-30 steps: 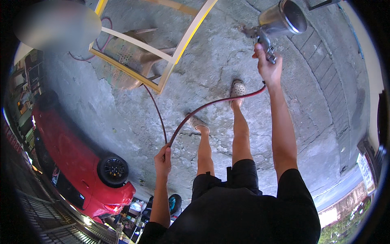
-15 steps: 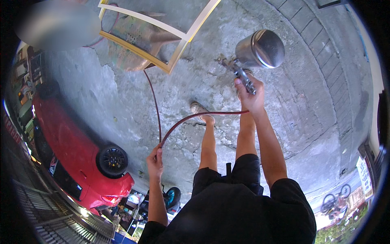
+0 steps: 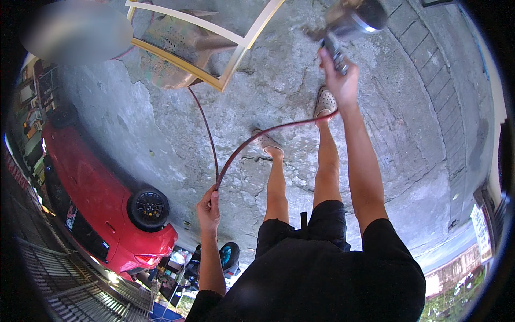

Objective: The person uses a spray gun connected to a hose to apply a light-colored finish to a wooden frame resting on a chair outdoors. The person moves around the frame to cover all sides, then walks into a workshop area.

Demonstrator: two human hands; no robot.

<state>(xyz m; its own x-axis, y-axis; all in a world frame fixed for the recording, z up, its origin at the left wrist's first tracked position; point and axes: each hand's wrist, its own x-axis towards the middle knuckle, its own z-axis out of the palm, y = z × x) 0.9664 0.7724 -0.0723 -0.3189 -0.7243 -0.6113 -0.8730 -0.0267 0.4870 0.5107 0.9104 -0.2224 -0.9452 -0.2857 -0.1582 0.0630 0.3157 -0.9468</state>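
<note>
Left hand (image 3: 208, 209), on the near side of the frame (image 3: 232, 64), closed around a dark red hose (image 3: 252, 138) – one run rising toward the frame's near edge, the other curving toward the right hand. Right hand (image 3: 343, 80), to the right of the frame, wrapped around the handle of a spray gun (image 3: 348, 24) with metal cup, slightly blurred. Perforated chair (image 3: 174, 40), seen through the frame – contact between them cannot be told. Red car (image 3: 107, 193), left of the frame.
</note>
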